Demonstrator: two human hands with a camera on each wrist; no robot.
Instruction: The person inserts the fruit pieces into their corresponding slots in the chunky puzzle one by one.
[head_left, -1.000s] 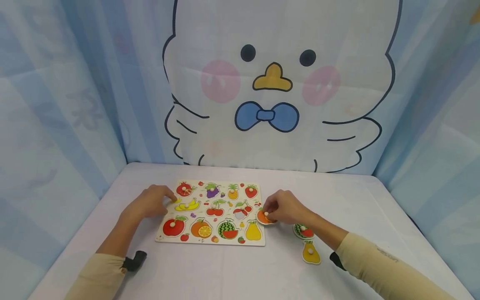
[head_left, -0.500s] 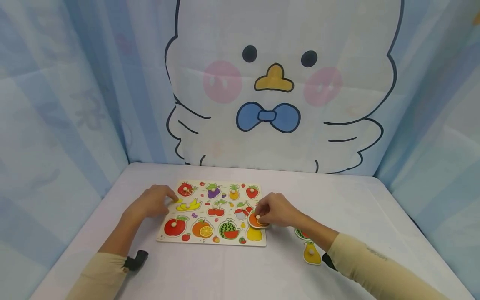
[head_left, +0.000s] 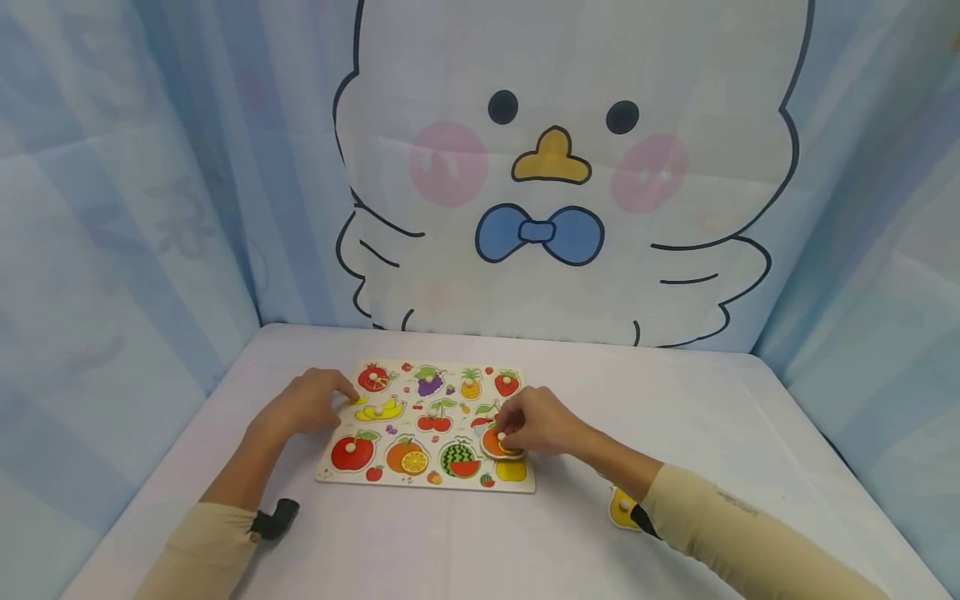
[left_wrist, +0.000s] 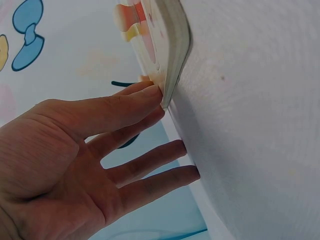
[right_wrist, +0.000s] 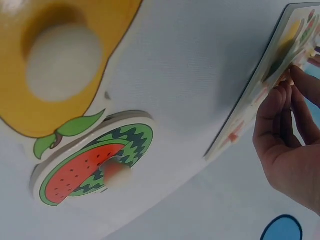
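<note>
A fruit puzzle board (head_left: 415,482) lies flat on the white table in the head view, with knobbed pieces such as an apple and bananas in it. My left hand (head_left: 307,402) rests at its left edge: the index finger presses on top and the thumb touches the side. In the left wrist view the left hand (left_wrist: 95,150) has fairly straight fingers, two of them apart from the board. My right hand (head_left: 542,422) pinches the knob of an orange puzzle piece (head_left: 491,444) above the right part of the board. That piece partly covers the yellow pear picture (head_left: 512,472).
A pear puzzle piece (head_left: 621,508) lies right of the board, partly behind the right forearm. Beside it in the right wrist view is a watermelon puzzle piece (right_wrist: 85,172), hidden in the head view. A curtain with a cartoon bird (head_left: 536,292) stands behind the table.
My right hand has carried the orange piece leftward from the board's right edge to over the board. The right forearm now hides the watermelon piece. My left hand has stayed in place.
</note>
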